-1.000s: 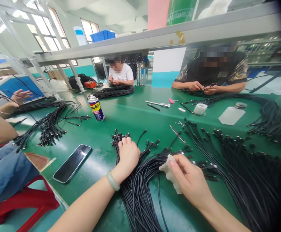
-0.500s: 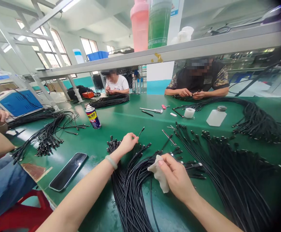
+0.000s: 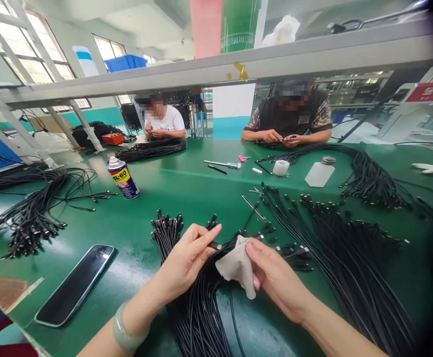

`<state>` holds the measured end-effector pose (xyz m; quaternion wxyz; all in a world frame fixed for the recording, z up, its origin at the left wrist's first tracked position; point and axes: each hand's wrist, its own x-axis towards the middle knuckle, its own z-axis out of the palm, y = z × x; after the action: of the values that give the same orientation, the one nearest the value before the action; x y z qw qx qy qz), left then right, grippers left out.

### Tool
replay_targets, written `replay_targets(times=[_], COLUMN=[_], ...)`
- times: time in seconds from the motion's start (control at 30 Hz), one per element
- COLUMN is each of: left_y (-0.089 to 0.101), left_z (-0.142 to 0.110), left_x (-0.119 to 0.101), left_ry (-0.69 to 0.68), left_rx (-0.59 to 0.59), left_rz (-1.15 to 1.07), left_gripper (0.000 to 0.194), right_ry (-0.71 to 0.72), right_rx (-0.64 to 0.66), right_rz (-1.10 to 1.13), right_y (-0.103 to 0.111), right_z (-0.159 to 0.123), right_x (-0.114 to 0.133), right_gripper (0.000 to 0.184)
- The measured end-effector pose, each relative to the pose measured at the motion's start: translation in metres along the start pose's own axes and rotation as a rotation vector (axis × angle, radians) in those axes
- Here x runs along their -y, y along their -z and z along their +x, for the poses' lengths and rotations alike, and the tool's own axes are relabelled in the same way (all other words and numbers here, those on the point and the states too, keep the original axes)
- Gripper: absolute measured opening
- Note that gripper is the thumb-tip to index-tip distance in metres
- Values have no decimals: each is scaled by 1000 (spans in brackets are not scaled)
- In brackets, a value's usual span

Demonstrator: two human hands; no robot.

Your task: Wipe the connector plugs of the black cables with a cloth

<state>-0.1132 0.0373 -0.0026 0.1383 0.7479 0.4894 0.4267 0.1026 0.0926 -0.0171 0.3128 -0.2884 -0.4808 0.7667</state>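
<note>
We've got the left hand (image 3: 192, 253) coming in from lower left, palm turned inward, index finger pointing right, thumb and fingers narrow on a black connector (image 3: 215, 245). Green bangle (image 3: 123, 329) on that wrist. Right hand (image 3: 272, 270) reaches in from lower right, thumb and fingers pinched on a pale cloth (image 3: 236, 267), which hangs down just right of the connector; its lower fingers are curled and partly hidden.

Around them we see a green table (image 3: 156, 198), phone (image 3: 75, 286) at left, spray can (image 3: 124, 178) upright beyond it. Farther back: caliper (image 3: 221, 164), white roll (image 3: 281, 167), clear bottle (image 3: 320, 172). Big cable pile (image 3: 350, 248) to the right, another cable bunch (image 3: 35, 223) far left. A metal shelf (image 3: 164, 74) runs across above the table and blocks part of the room. Two people sit opposite, one in a white shirt (image 3: 169, 121), one in a dark top (image 3: 294, 119), both with hands together.

Connector: small, dark, lighter at the tip, mostly covered by our fingers, held over the near cable bundle (image 3: 197, 312); we can't tell which cable it belongs to. Cloth is limp, creased, partly over the bundle. Bundle's left connector ends fan out beyond the left hand.
</note>
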Motion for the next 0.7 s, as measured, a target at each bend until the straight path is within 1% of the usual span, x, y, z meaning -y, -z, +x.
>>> replay_targets(times=[0.07,0.1,0.2,0.27,0.4,0.53,0.63,0.7], left_y=[-6,-7,-11,-13,-16,-19,-22,-24], left_z=[-3,-4,-6,-7,-8,-10,-12,-13], left_x=[-4,-5,-9,-10,-12,-14,-15,-16], left_ry=[10,42,187,225,176,143,120,99], left_rx=[-5,-23,-99,-124,-110,-100,-90,-90], left_rz=[-33,-58,-130,-154,-161,-120,-75,-48], left_gripper=[40,35,13,4,5,5,4,3], right_ry=[-32,-41,-43,-31,-13,-15,24,80], right_rx=[6,4,-1,-11,-42,33,48,45], right_rz=[-2,-17,-81,-131,-216,-270,-400,-543], right_y=[-1,-1,-2,-2,-1,0,0,-2], right_z=[0,0,-1,-1,-1,-1,-3,-5], right_x=[1,1,1,-1,-3,-2,-2,-2], right_gripper=[37,38,40,40,41,37,30,27])
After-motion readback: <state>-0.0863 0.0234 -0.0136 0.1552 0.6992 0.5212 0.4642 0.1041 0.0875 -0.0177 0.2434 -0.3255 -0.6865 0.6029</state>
